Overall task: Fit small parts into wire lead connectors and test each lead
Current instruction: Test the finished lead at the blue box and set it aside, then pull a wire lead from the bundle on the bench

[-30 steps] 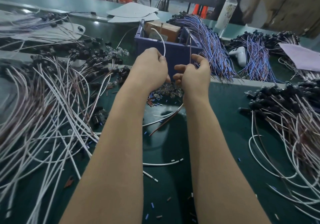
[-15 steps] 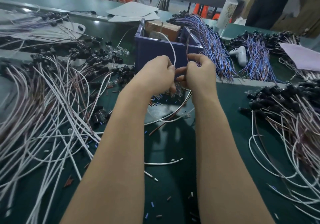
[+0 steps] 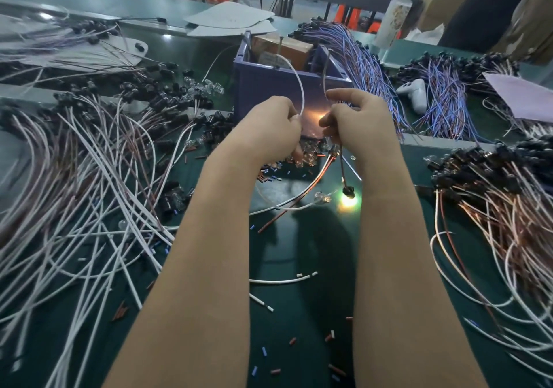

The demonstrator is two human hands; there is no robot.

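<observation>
your left grip (image 3: 269,127) pinches the white wire (image 3: 300,88); your right grip (image 3: 360,124) pinches a brown lead (image 3: 341,160) whose black connector (image 3: 347,191) hangs glowing below, near the desk (image 3: 302,345).

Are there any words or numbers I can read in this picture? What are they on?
No text here can be read.
The label on the cardboard box in the blue bin: too blurred to read.
The white bottle: printed pattern, too blurred to read.
The pale sheet on the right: no print shows.
</observation>
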